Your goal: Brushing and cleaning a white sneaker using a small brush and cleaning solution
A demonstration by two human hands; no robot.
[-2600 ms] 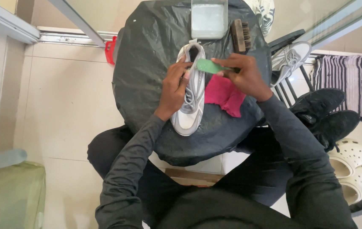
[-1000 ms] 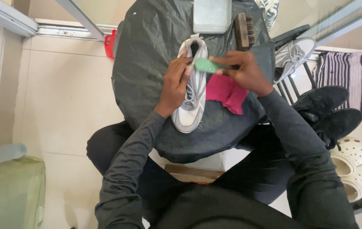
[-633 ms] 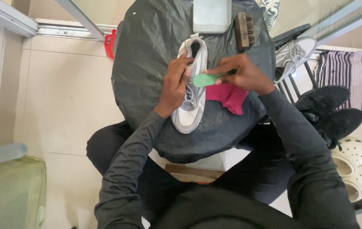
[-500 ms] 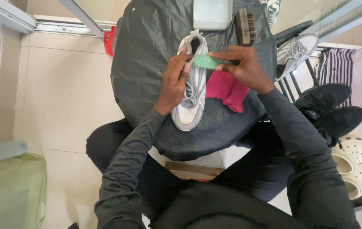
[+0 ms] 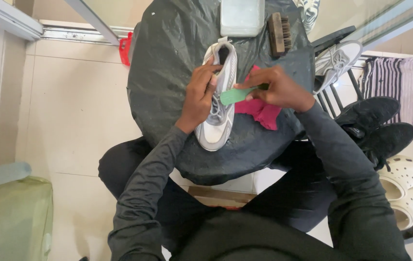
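A grey and white sneaker (image 5: 214, 123) lies on a round table covered in black plastic (image 5: 167, 72), toe towards me. My left hand (image 5: 200, 94) grips the sneaker's left side around the laces. My right hand (image 5: 279, 88) holds a small green brush (image 5: 235, 95) whose head rests against the sneaker's right side. A crumpled pink cloth (image 5: 260, 111) lies on the table under my right hand.
A pale plastic tub (image 5: 241, 17) and a wooden bristle brush (image 5: 279, 33) sit at the table's far side. A grey sneaker (image 5: 337, 63), black shoes (image 5: 375, 123) and white clogs (image 5: 407, 191) are on the right. A bottle (image 5: 3, 173) lies at left.
The green brush head has slid back and forth along the sneaker's side, and now sits lower than half a second ago. My left hand keeps its hold.
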